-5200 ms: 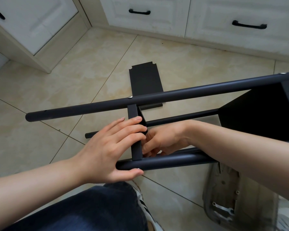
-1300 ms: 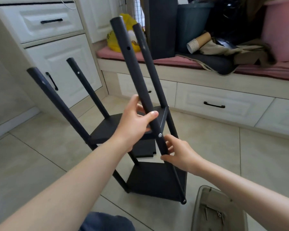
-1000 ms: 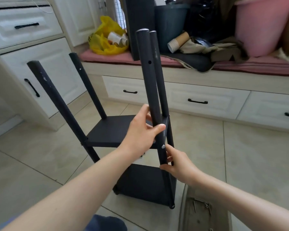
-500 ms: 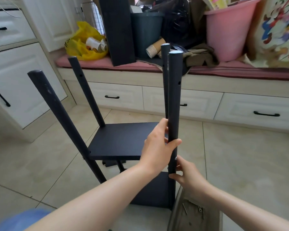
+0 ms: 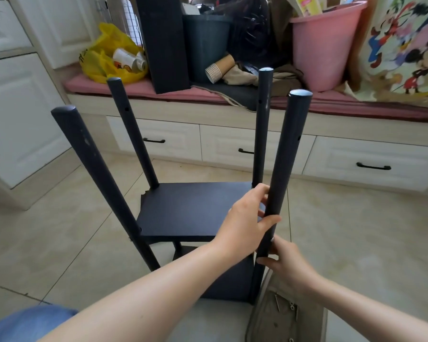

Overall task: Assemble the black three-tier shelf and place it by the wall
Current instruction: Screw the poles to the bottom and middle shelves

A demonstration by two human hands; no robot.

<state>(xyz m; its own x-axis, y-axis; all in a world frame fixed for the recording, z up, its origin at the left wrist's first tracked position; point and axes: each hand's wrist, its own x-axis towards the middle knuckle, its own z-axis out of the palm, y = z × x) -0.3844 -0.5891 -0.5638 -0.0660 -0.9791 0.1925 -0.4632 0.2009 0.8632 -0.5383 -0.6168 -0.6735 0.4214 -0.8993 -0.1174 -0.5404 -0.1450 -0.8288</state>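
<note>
The black shelf point(image 5: 190, 208) stands upright on the tiled floor point(image 5: 356, 230), two panels fitted between its four posts. The left hand point(image 5: 245, 218) wraps its fingers around the shelf's near right post point(image 5: 286, 156) by the upper panel. The right hand point(image 5: 287, 262) grips the same post lower down. A screw tray point(image 5: 282, 314) lies just beside the shelf's foot.

A long pink cushion point(image 5: 134, 90) tops the window bench, above white drawers point(image 5: 371, 154) with black handles. On the cushion sit a yellow plastic bag point(image 5: 101, 53) holding paper cups, a dark bin point(image 5: 205, 45), a tipped stack of brown paper cups point(image 5: 219, 69), a pink bucket point(image 5: 324, 45) and a cartoon-print bag point(image 5: 405, 50). Beige tiles point(image 5: 356, 230) cover the floor
</note>
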